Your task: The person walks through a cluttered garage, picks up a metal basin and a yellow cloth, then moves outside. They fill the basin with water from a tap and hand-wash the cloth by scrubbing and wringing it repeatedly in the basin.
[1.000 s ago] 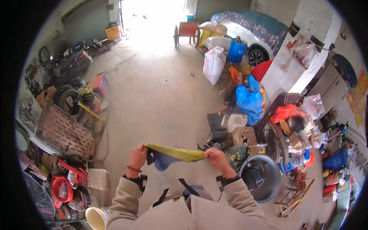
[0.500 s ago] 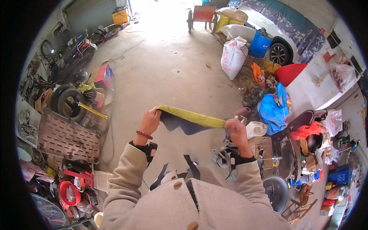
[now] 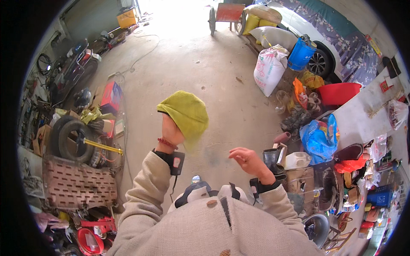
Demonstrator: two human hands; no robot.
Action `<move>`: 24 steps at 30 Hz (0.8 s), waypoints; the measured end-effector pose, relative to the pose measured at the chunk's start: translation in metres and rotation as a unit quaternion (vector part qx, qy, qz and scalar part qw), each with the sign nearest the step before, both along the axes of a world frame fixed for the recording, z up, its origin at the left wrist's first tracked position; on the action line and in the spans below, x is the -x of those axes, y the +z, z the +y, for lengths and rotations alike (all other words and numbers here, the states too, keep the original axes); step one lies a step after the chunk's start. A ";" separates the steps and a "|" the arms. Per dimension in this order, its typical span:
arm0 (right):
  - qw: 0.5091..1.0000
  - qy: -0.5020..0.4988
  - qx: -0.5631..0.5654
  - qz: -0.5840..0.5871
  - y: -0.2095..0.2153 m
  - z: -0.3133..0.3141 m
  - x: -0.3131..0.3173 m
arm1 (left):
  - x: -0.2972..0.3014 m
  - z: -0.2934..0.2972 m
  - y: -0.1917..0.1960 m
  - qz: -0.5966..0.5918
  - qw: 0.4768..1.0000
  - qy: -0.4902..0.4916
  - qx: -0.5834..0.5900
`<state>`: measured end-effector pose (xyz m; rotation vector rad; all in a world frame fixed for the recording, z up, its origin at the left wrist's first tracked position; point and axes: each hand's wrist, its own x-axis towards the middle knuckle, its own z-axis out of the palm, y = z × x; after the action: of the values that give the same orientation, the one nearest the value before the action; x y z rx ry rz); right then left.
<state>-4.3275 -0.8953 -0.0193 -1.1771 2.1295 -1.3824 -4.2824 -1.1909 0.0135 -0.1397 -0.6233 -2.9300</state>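
Note:
A cloth (image 3: 185, 113), yellow-green on the face I see and dark along one edge, hangs over my left hand (image 3: 171, 131). My left hand grips it, its fingers mostly hidden behind the fabric. The cloth's lower edge is blurred by motion. To the right, apart from the cloth, my right hand (image 3: 250, 163) is in the air with nothing in it, its fingers stretched loosely to the left. Both hands are above the concrete floor (image 3: 205, 77), in front of my body.
On the left lie a tyre (image 3: 70, 138), a slotted brown panel (image 3: 81, 183) and a red basin (image 3: 89, 241). At the right are a blue plastic bag (image 3: 320, 138), a white jug (image 3: 297, 160), black boots (image 3: 273, 161) and a metal basin (image 3: 316, 228). A white sack (image 3: 270, 70) stands farther off.
My right hand has let go of the cloth and moved down and left. The cloth, stretched between both hands before, now drapes from my left hand with its yellow-green side showing.

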 end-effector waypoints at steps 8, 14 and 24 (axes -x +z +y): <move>0.987 -0.139 0.023 -0.075 0.001 -0.121 0.108 | 0.114 -0.120 0.025 0.000 0.999 -0.042 -0.006; 0.913 -0.202 0.164 -0.315 -0.036 -0.207 0.199 | 0.206 -0.143 -0.018 -0.022 0.988 -0.154 -0.009; 0.922 -0.264 0.076 -0.273 -0.086 -0.273 0.427 | 0.363 -0.309 -0.121 -0.388 0.918 -0.056 0.050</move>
<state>-4.7544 -1.1686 -0.1049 -0.1788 2.0041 -1.8532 -4.6458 -1.4996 -0.1079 1.0566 -0.8709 -2.9874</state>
